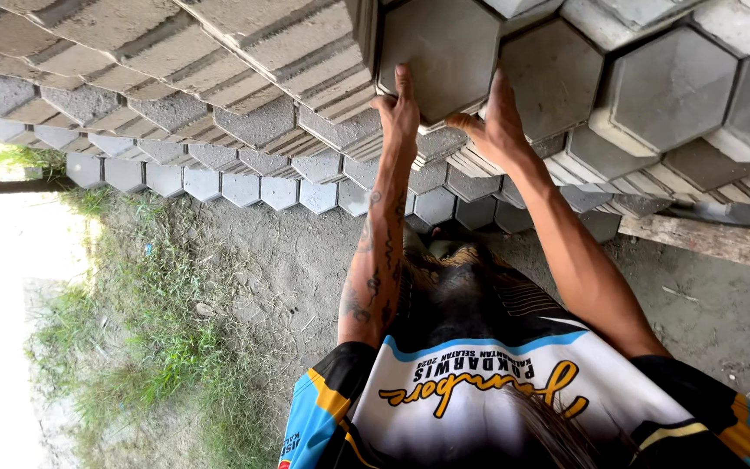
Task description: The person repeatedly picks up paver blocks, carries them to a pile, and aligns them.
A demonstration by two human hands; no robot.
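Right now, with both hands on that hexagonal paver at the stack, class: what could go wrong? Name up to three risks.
1. The hexagonal paver is held only by the left hand and right hand under its lower edge; it could slip onto the feet.
2. Fingers may get pinched against neighbouring pavers.
3. Pulling it might loosen the stack.

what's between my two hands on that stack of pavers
In the head view, one grey hexagonal paver sits between them: the left hand presses its lower left edge and the right hand its lower right edge. Nothing else lies there.
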